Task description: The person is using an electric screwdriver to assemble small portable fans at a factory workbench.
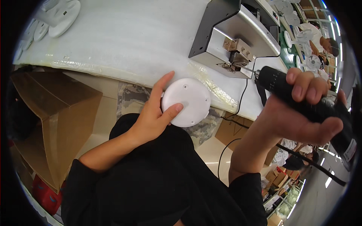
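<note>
White, seemingly plastic disc with small holes, clasped in spread left fingers, right fingers curled round black screwdriver

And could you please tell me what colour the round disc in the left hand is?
The round disc is white; it shows best in the head view.

The white disc hides its own underside and most fingers of the left grip. Its small holes are too tiny to show whether screws sit inside. The right grip covers part of the black power screwdriver, its bit ending at a metal bracket (contact can't be told). Distant people are blurred.
</note>
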Tool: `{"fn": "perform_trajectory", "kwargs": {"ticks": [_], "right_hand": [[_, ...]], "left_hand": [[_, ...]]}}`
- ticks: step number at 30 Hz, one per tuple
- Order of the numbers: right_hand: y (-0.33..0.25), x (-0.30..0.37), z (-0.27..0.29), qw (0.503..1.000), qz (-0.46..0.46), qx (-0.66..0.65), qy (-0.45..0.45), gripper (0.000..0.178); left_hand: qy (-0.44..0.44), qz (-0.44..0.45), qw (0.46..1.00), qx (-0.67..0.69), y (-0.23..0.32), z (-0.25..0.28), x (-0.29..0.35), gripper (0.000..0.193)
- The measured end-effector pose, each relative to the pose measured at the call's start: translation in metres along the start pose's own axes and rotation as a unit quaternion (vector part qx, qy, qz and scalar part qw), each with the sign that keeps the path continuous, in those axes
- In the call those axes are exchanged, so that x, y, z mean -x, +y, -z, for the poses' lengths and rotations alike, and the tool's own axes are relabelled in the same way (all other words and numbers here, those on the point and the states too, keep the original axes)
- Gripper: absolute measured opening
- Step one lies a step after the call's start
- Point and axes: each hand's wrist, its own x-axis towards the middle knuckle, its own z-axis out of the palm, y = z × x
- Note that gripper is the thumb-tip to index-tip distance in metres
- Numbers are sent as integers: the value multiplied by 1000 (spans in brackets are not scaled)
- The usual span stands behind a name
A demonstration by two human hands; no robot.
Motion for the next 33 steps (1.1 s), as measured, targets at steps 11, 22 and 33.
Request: {"fn": "perform_trajectory", "kwargs": {"ticks": [11, 22, 33], "right_hand": [[1, 14, -20, 987, -104, -111, -51, 58], [21, 29, -35, 986, -128, -84, -73, 59], [38, 26, -33, 968, -124, -76, -202, 52]], "left_hand": [[43, -67, 989, -122, -3, 4, 2, 64], [12, -15, 996, -90, 9, 1, -2, 66], [33, -39, 998, 19, -10, -4, 13, 88]]}}
